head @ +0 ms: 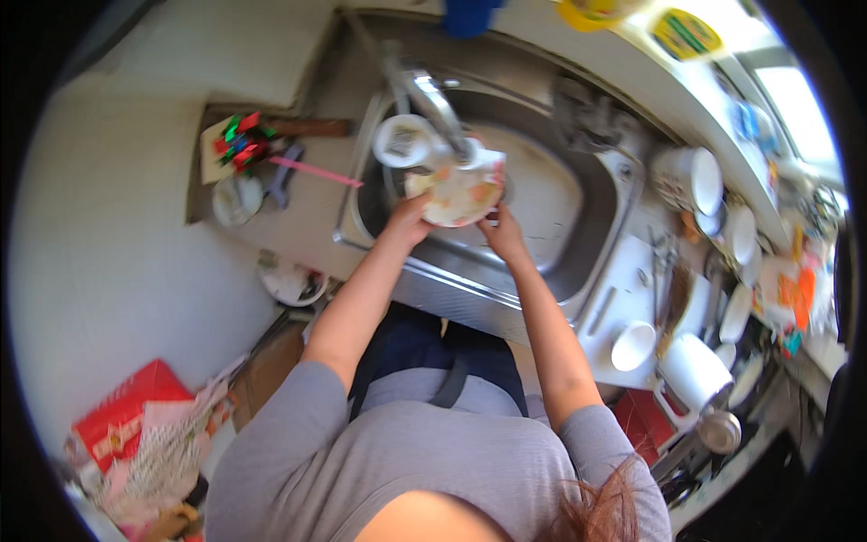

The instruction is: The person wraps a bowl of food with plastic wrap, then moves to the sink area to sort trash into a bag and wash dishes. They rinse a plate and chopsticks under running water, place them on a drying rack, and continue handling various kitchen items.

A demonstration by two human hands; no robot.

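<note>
My left hand (pixel 410 220) grips the left rim of a white dish (pixel 455 193) with orange and red markings. On the opposite rim, my right hand (pixel 502 234) has hold of the same dish. It is tilted over the stainless-steel sink (pixel 559 176), below the metal faucet (pixel 437 108). A round white attachment (pixel 403 141) with a printed label sits beside the faucet. Blur hides whether water is running onto the dish, and most of my fingertips are behind it.
A grey cloth (pixel 586 115) hangs at the sink's back right. Along the right counter stand a white mug (pixel 633 345), a white electric kettle (pixel 694 372) and stacked bowls (pixel 687 179). A pink stick (pixel 316 171) and a small white bowl (pixel 237 200) lie left of the sink.
</note>
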